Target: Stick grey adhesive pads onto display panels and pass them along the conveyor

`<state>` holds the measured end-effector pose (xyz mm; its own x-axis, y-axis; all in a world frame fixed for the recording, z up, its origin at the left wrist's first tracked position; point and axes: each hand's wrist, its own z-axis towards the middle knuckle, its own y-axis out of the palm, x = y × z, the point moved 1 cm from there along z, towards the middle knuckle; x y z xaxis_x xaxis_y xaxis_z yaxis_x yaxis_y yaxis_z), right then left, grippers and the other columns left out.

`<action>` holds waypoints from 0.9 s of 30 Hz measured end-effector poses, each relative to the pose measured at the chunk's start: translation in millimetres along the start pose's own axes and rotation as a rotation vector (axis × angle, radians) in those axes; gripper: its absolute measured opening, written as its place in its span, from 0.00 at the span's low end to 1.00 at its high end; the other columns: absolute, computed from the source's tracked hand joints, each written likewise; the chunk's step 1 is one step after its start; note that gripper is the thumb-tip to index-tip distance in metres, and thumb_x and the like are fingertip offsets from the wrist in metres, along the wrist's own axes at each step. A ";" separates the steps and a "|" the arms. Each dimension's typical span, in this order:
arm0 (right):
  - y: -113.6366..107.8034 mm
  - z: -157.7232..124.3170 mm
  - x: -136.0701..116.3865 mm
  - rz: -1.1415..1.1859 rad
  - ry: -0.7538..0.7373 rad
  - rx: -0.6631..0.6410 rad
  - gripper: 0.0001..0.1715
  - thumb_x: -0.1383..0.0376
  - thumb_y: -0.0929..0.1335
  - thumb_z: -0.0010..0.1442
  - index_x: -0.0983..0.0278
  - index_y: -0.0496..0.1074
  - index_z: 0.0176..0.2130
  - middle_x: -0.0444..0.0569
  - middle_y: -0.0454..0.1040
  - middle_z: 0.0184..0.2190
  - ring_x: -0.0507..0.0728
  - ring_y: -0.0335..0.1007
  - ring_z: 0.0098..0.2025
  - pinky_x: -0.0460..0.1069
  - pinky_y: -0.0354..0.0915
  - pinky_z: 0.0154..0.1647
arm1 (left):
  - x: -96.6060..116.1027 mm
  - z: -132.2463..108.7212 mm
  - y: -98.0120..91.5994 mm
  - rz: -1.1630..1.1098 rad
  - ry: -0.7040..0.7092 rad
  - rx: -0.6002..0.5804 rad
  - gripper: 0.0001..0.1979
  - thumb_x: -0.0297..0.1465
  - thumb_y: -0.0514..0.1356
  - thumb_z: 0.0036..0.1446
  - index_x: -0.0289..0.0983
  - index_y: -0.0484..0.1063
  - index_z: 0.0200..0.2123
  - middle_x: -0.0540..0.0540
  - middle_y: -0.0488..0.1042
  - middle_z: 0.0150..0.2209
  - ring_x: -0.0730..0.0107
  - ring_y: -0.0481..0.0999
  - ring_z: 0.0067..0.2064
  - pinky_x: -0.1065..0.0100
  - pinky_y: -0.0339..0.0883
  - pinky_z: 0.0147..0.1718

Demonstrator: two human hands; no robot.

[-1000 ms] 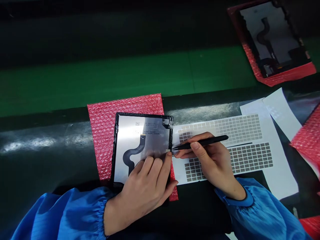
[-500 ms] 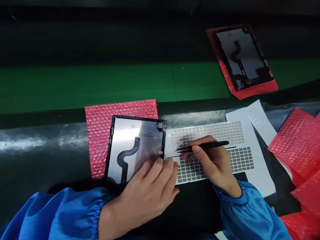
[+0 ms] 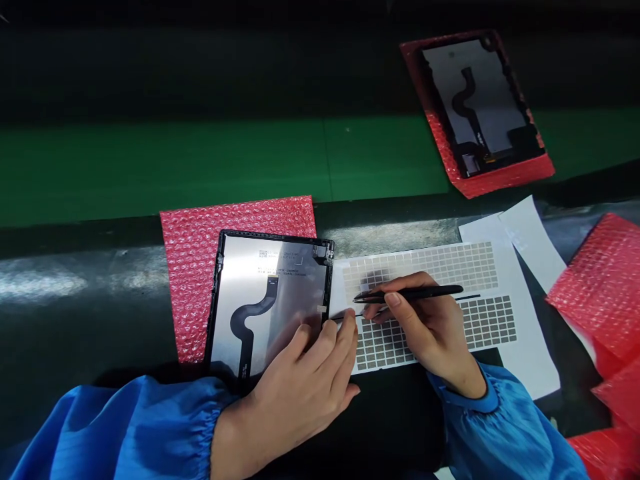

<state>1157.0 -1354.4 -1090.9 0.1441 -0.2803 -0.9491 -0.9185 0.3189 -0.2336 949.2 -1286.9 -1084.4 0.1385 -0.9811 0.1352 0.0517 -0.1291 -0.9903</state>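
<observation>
head view: right hand [image 3: 425,333] still holds black tweezers [image 3: 410,292].

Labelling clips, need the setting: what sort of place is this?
Probably an electronics assembly line: a black-framed display panel on pink bubble wrap, and tweezers in the right hand over sheets of small pads.

Silver rectangular display panel [image 3: 285,280] with black frame, crossed by a black S-curved flex cable [image 3: 249,319]; matte black tweezers [image 3: 410,293]; red dimpled bubble wrap [image 3: 193,280]; white paper sheet [image 3: 530,353] bearing grey square grids; bright blue gathered sleeve [image 3: 135,427].
</observation>
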 end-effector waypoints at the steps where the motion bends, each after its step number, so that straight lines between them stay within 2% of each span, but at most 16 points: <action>1: -0.1 -0.1 -0.3 -0.006 0.000 0.001 0.04 0.63 0.68 0.73 0.61 0.72 0.47 0.47 0.82 0.31 0.56 0.85 0.35 0.48 0.80 0.33 | -0.3 0.3 -0.2 0.000 0.001 -0.005 0.30 0.43 0.50 0.73 0.26 0.68 0.65 0.33 0.67 0.68 0.49 0.65 0.61 0.52 0.61 0.57; 19: -0.2 3.4 1.3 0.073 0.041 0.006 0.05 0.62 0.69 0.73 0.61 0.73 0.45 0.47 0.83 0.31 0.56 0.85 0.34 0.48 0.81 0.33 | 1.2 -0.8 2.3 0.008 -0.006 -0.026 0.30 0.43 0.49 0.74 0.26 0.68 0.66 0.33 0.65 0.68 0.49 0.65 0.62 0.52 0.61 0.57; 24: -1.1 4.2 -6.9 0.145 0.051 0.086 0.08 0.59 0.71 0.71 0.61 0.74 0.41 0.48 0.84 0.31 0.58 0.85 0.30 0.51 0.83 0.30 | 0.3 1.0 1.0 0.003 -0.002 -0.021 0.31 0.44 0.47 0.74 0.25 0.67 0.66 0.31 0.65 0.68 0.49 0.65 0.62 0.53 0.62 0.56; 27: 4.2 3.7 -16.4 0.169 0.053 0.167 0.09 0.58 0.72 0.69 0.61 0.74 0.40 0.48 0.85 0.31 0.60 0.86 0.29 0.52 0.83 0.29 | -2.8 -0.8 -6.9 -0.055 -0.003 -0.010 0.33 0.46 0.47 0.74 0.24 0.66 0.66 0.30 0.65 0.68 0.47 0.66 0.63 0.52 0.62 0.57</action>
<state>1152.2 -1345.2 -1077.1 -0.0298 -0.2565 -0.9661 -0.8537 0.5092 -0.1088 947.6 -1283.4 -1077.9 0.1384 -0.9720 0.1897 0.0498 -0.1845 -0.9816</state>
